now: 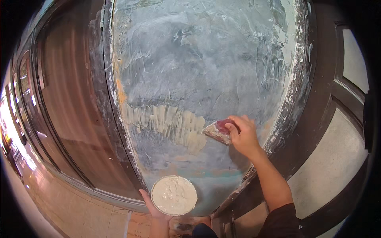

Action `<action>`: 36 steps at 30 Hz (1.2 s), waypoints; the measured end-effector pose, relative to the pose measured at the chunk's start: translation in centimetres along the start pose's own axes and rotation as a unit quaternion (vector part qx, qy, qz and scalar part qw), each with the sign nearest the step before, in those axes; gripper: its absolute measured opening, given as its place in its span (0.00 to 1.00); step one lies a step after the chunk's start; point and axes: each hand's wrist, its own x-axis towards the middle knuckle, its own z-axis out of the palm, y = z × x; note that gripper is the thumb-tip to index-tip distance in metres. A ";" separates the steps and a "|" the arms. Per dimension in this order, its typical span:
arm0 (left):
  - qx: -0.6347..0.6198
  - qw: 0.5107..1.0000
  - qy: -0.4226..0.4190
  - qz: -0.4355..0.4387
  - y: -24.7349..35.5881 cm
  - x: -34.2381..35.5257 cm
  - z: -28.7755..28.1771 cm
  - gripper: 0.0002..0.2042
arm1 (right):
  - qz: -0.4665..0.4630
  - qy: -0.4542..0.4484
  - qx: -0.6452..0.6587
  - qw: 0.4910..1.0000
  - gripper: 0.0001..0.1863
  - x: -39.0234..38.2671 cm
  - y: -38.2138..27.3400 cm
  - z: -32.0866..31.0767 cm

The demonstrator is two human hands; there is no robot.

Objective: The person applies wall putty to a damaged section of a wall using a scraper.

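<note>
My right hand [242, 135] grips a putty scraper [216, 132] with a reddish top and a paste-crusted blade, held against the mottled grey-blue wall panel [202, 63] just right of a band of ridged cream putty [162, 121]. Below that band, my left hand [149, 202] holds a round container [174, 195] full of creamy paste, its fingers curled at the left side and partly hidden underneath. The panel shows pale scraped patches, orange stains along its left edge and a faint teal strip low down.
A dark wooden glazed door [67, 115] stands at the left, with a sunlit opening beyond it. A tiled floor [59, 202] runs below. On the right is dark framed joinery [311, 115] with pale inset panels [325, 166]. A flaking white-streaked edge borders the grey panel.
</note>
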 end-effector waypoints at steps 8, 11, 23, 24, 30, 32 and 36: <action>-0.012 1.000 0.017 -0.008 -0.3 1.1 1.4 0.54 | 0.006 0.007 -0.010 1.000 0.10 0.6 0.4 0.2; -0.021 0.999 -0.028 -0.012 -0.2 1.2 1.7 0.53 | 0.019 0.021 0.021 0.999 0.10 0.9 0.2 0.0; -0.021 1.000 -0.001 -0.004 -0.3 1.8 1.4 0.52 | 0.021 0.036 0.017 0.999 0.09 0.9 -0.2 0.2; -0.007 1.000 0.001 -0.001 -0.3 1.7 1.2 0.52 | 0.009 0.032 0.014 0.999 0.09 0.5 0.0 0.4; -0.004 1.000 0.006 0.009 -0.4 2.4 0.9 0.52 | -0.021 0.009 -0.023 0.999 0.10 -0.1 0.1 1.1; -0.008 1.000 0.000 0.003 -0.4 2.6 0.7 0.52 | 0.003 0.029 0.009 1.000 0.10 0.9 0.3 0.8; -0.018 1.000 -0.002 0.003 -0.2 2.4 0.9 0.51 | 0.035 0.045 0.043 0.997 0.11 0.8 0.2 0.8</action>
